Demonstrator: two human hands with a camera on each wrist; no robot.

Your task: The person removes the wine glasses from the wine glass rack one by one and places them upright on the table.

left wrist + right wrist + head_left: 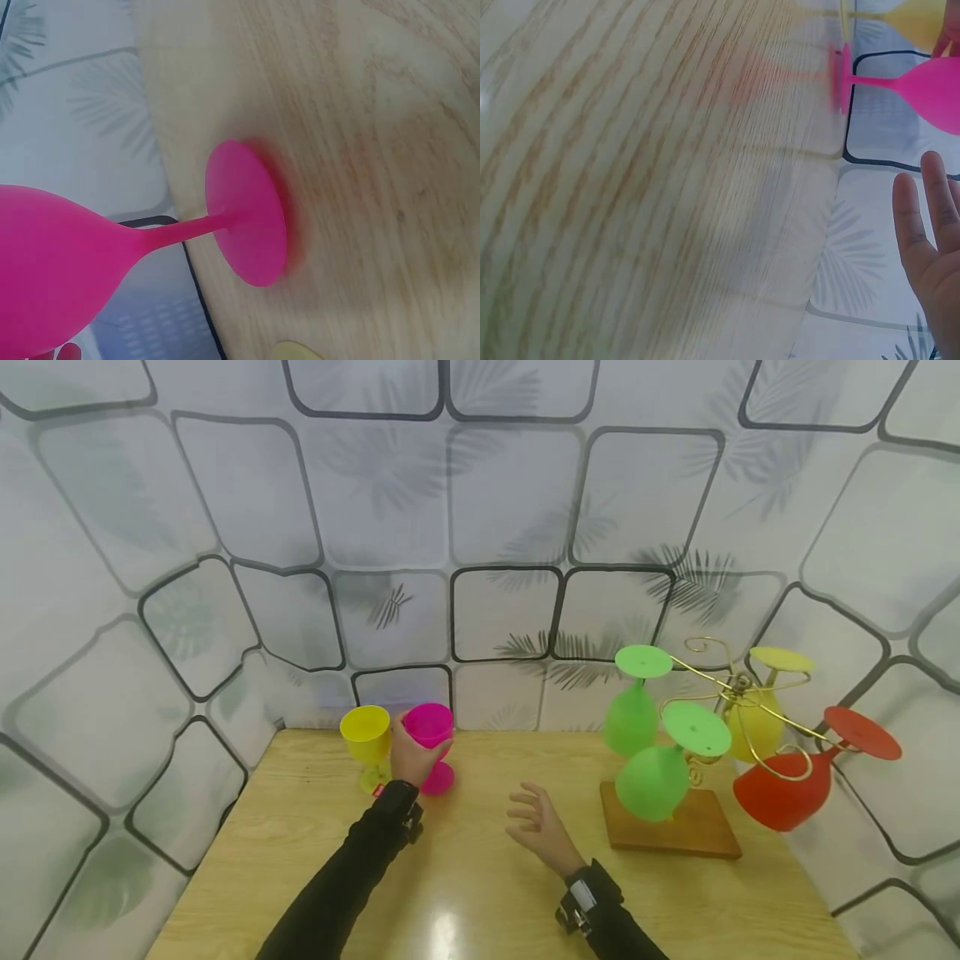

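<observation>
My left hand (411, 758) grips the bowl of an upright pink goblet (431, 725) near the back of the table. In the left wrist view, the pink goblet (67, 262) shows its stem and round foot close over the wood. Just left of it stands a yellow goblet (366, 735), partly behind the same hand. My right hand (543, 828) is held over the middle of the table, fingers loosely spread and nothing in them. The right wrist view shows that hand (939, 262) apart from the pink goblet (934, 94).
On the right, a gold wire rack (738, 689) rises from a wooden base (675, 839). Upside down on it hang two green goblets, one of them (652, 781) in front, a yellow goblet (756, 727) and a red goblet (787, 789). Patterned curtain (502, 610) encloses the table (465, 860).
</observation>
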